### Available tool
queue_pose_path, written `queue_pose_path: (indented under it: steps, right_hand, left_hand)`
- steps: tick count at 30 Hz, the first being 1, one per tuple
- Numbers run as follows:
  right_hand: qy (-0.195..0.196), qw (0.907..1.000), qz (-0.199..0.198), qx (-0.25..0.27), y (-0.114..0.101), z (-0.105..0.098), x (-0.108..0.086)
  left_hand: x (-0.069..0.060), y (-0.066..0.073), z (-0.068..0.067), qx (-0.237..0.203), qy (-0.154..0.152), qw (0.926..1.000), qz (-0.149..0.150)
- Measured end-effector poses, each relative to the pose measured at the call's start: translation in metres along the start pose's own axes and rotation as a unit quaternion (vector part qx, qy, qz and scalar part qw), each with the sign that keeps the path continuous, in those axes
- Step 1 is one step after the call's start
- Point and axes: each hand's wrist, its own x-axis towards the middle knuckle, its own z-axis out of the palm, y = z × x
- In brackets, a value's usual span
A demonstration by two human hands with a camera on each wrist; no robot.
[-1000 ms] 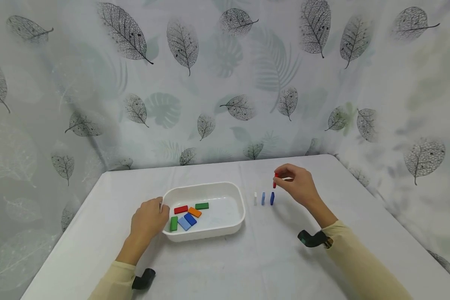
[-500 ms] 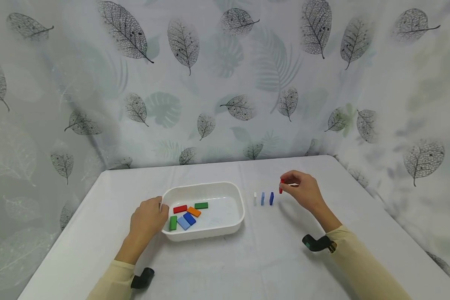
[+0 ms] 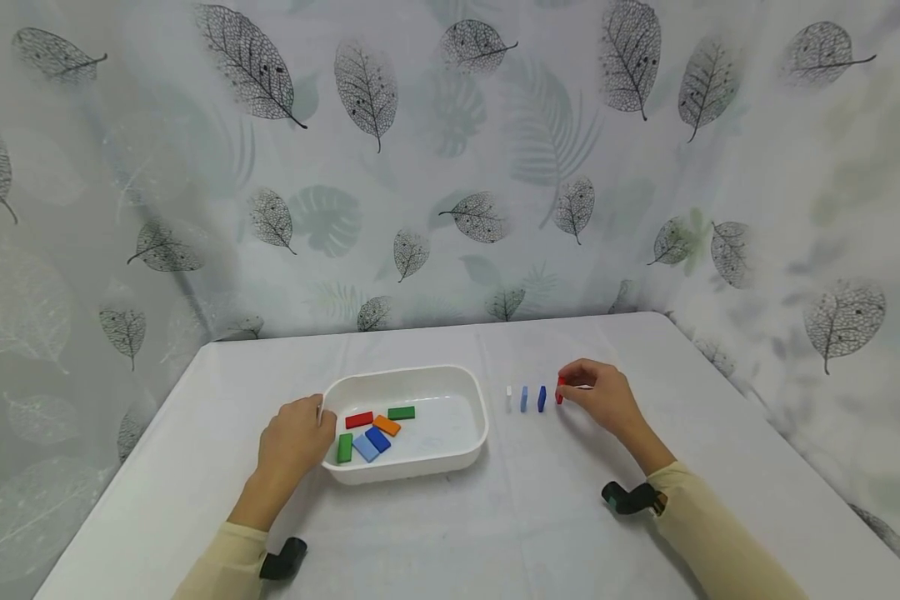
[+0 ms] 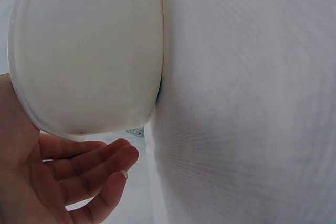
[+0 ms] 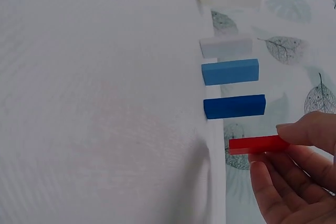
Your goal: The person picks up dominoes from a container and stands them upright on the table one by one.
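My right hand [image 3: 602,398] pinches a red domino block [image 5: 254,144] upright between thumb and fingers. Its lower end appears slightly above the table. To its left stand three upright domino blocks in a row: dark blue [image 3: 542,399], light blue [image 3: 524,399] and white [image 3: 508,399]. My left hand [image 3: 296,435] grips the left end of a white tray [image 3: 427,463], its thumb over the rim. In the left wrist view, the fingers [image 4: 89,174] curl loosely by the tray's outer wall.
In the tray lie loose blocks: red [image 3: 359,420], orange [image 3: 387,426], dark blue [image 3: 378,439], light blue [image 3: 366,447], and green ones [image 3: 401,412]. A white cloth covers the table [image 3: 450,542]. Leaf-print curtains [image 3: 420,167] hang behind and at both sides.
My right hand has moved right past the dark blue block and then down, bringing the red domino block level with the row. The left hand stays on the tray.
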Motion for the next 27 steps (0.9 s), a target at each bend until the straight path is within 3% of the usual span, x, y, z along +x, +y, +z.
queue_pose_path:
  steps: [27]
  right_hand:
    - [-0.014,0.9997,0.019,0.004,0.012,0.008,-0.001]
  left_hand:
    - [0.001,-0.003,0.002,0.005,0.006,0.9999,0.01]
